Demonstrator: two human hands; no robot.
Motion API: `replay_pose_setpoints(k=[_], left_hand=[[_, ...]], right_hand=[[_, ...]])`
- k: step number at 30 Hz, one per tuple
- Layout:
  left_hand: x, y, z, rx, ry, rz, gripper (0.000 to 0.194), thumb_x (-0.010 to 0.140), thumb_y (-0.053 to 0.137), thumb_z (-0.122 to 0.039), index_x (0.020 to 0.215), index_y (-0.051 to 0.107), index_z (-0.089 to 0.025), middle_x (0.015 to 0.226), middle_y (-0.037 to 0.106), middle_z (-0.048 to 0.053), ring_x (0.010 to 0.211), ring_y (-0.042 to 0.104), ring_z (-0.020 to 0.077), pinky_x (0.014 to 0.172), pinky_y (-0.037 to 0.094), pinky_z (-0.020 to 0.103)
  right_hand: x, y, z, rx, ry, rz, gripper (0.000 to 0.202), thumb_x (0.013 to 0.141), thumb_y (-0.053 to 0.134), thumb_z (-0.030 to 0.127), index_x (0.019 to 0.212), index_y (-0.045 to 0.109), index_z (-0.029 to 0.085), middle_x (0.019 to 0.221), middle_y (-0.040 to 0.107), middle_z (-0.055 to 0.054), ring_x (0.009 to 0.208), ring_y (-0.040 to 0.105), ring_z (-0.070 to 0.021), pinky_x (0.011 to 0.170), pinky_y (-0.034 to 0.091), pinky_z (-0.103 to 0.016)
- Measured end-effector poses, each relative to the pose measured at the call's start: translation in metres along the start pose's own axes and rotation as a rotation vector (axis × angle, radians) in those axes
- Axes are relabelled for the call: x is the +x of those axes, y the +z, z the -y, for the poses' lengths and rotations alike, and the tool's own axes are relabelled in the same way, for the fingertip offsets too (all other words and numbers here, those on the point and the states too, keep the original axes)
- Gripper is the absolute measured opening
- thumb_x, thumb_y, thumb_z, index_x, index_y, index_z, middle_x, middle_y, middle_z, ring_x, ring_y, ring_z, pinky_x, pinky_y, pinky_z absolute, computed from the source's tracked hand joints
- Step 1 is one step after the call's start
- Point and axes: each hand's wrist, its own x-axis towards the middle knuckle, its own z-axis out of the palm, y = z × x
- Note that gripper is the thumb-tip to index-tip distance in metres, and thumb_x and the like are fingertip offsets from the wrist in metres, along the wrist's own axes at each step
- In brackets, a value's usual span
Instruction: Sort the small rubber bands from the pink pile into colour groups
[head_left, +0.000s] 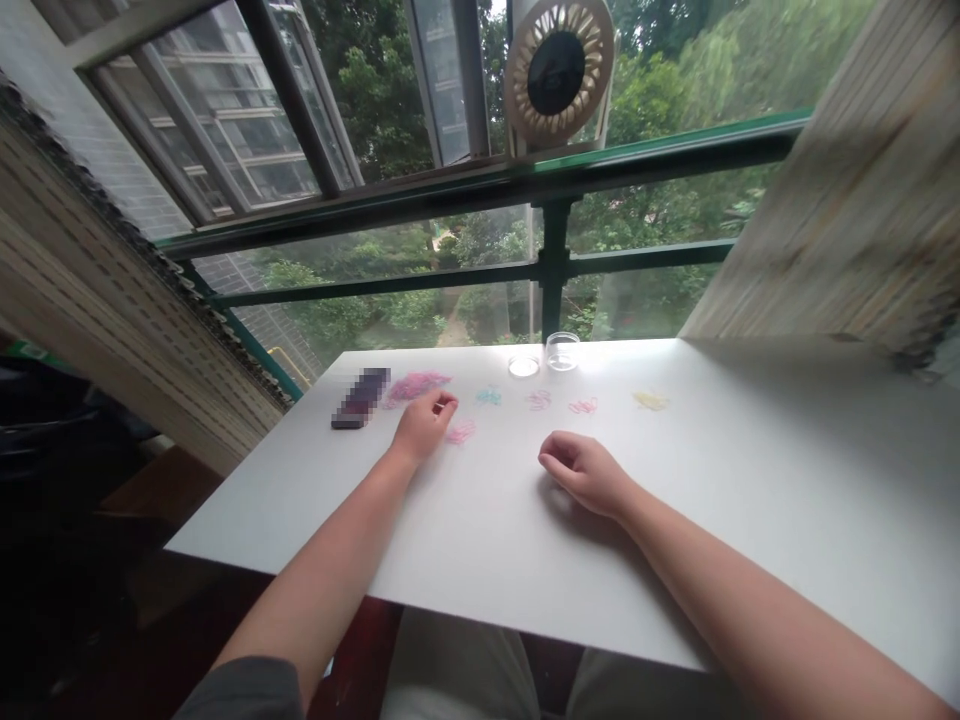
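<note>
My left hand (426,425) is over the left half of the white table, thumb and fingertips pinched together; anything between them is too small to make out. Right by it are a large pink-purple pile of thin rubber bands (418,386) and a smaller pink pile (460,432). My right hand (585,472) rests on the tabletop, its fingers curled in, with nothing visible in it. Beyond the hands lie small clusters of blue bands (489,397), pale pink bands (538,400), brighter pink bands (583,406) and, farther right, yellow bands (650,400).
A clear round container (562,352) and a clear lid (523,367) stand at the far edge of the white table (480,540). A dark, pixelated oblong object (361,398) lies at the left. Behind are a green railing (553,240), a fan (556,72) and curtains (795,190).
</note>
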Motion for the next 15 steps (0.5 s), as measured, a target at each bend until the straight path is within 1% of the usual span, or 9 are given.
replay_pose_setpoints(k=[2,4,6,7,10,12,15], left_hand=[[0.002,0.014,-0.031,-0.137,0.145,0.089,0.020,0.082,0.049,-0.032,0.089,0.063,-0.019,0.086,0.068,0.003,0.076,0.062,0.0147,0.071,0.048,0.025],[0.001,0.029,-0.058,-0.237,0.273,0.173,0.017,0.081,0.052,-0.030,0.086,0.065,-0.021,0.087,0.068,0.002,0.076,0.062,0.0139,0.071,0.048,0.024],[-0.003,0.043,-0.076,-0.333,0.324,0.213,0.015,0.080,0.054,-0.028,0.085,0.065,-0.020,0.085,0.069,0.002,0.075,0.062,0.0134,0.068,0.048,0.023],[-0.006,0.049,-0.081,-0.375,0.324,0.214,0.014,0.079,0.055,-0.028,0.084,0.065,-0.020,0.084,0.069,0.002,0.074,0.062,0.0133,0.067,0.049,0.023],[-0.016,0.060,-0.083,-0.466,0.294,0.218,0.014,0.078,0.058,-0.030,0.083,0.065,-0.019,0.080,0.069,0.003,0.071,0.062,0.0133,0.065,0.049,0.023],[-0.021,0.061,-0.078,-0.500,0.279,0.234,0.016,0.077,0.060,-0.031,0.084,0.065,-0.018,0.078,0.069,0.003,0.070,0.062,0.0132,0.065,0.049,0.023],[-0.024,0.057,-0.072,-0.524,0.261,0.245,0.017,0.076,0.062,-0.032,0.083,0.064,-0.017,0.078,0.069,0.003,0.070,0.062,0.0129,0.065,0.049,0.023]], right_hand=[[0.000,-0.001,0.001,0.010,0.000,-0.009,0.011,0.079,0.048,0.026,0.073,0.054,0.019,0.063,0.054,0.001,0.056,0.046,-0.0116,0.054,0.038,-0.025],[0.001,-0.002,0.000,0.026,0.005,-0.045,0.009,0.079,0.049,0.026,0.077,0.054,0.019,0.065,0.055,0.001,0.056,0.047,-0.0114,0.055,0.039,-0.025],[0.002,-0.005,-0.004,0.039,0.027,-0.108,0.009,0.079,0.050,0.027,0.081,0.054,0.018,0.066,0.056,0.001,0.056,0.048,-0.0112,0.055,0.040,-0.025],[0.003,-0.006,-0.006,0.046,0.043,-0.138,0.010,0.079,0.050,0.027,0.083,0.054,0.018,0.067,0.056,0.001,0.055,0.048,-0.0111,0.054,0.040,-0.025],[0.004,-0.010,-0.011,0.071,0.080,-0.164,0.013,0.080,0.050,0.029,0.087,0.054,0.018,0.066,0.056,0.001,0.053,0.049,-0.0108,0.052,0.040,-0.024],[0.003,-0.010,-0.012,0.081,0.085,-0.134,0.013,0.081,0.051,0.029,0.086,0.055,0.019,0.067,0.057,0.001,0.053,0.050,-0.0107,0.052,0.041,-0.024],[0.002,-0.008,-0.011,0.087,0.079,-0.085,0.011,0.081,0.052,0.028,0.085,0.056,0.019,0.068,0.058,0.001,0.054,0.052,-0.0106,0.053,0.041,-0.024]])
